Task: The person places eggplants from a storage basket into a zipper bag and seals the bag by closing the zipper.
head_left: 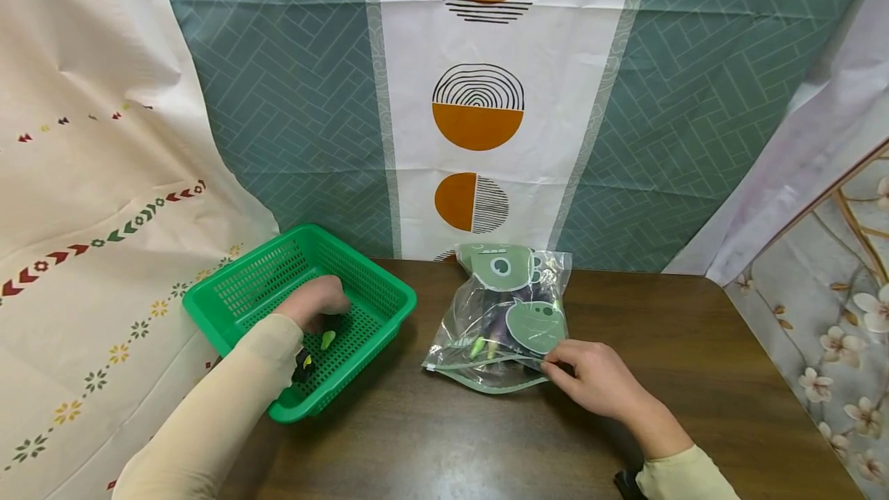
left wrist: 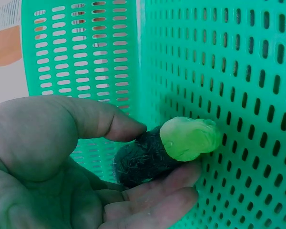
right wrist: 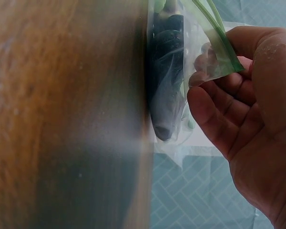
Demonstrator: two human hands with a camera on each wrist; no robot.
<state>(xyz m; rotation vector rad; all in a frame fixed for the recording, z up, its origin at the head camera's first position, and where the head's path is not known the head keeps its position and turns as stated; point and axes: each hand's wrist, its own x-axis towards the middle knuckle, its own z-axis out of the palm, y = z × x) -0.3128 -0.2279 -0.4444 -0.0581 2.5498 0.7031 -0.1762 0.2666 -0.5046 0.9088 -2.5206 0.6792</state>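
Note:
Inside the green plastic basket (head_left: pixel 371 268), my left hand (head_left: pixel 321 301) holds a small dark eggplant with a bright green cap. The left wrist view shows this eggplant (left wrist: pixel 145 160) between thumb and fingers, close to the perforated wall. In the head view only its green cap (head_left: pixel 328 339) clearly shows below the hand. My right hand (head_left: pixel 600 376) pinches the rim at the right corner of a clear zip bag (head_left: pixel 454 322) with green cartoon prints. Dark eggplants (right wrist: pixel 167 86) lie inside the bag, partly hidden by the prints.
Both the basket and the bag rest on a brown wooden table (head_left: pixel 389 438). A patterned cloth (head_left: pixel 479 45) hangs behind its back edge. Another cloth (head_left: pixel 90 268) borders the left side, and a floral one (head_left: pixel 833 346) the right.

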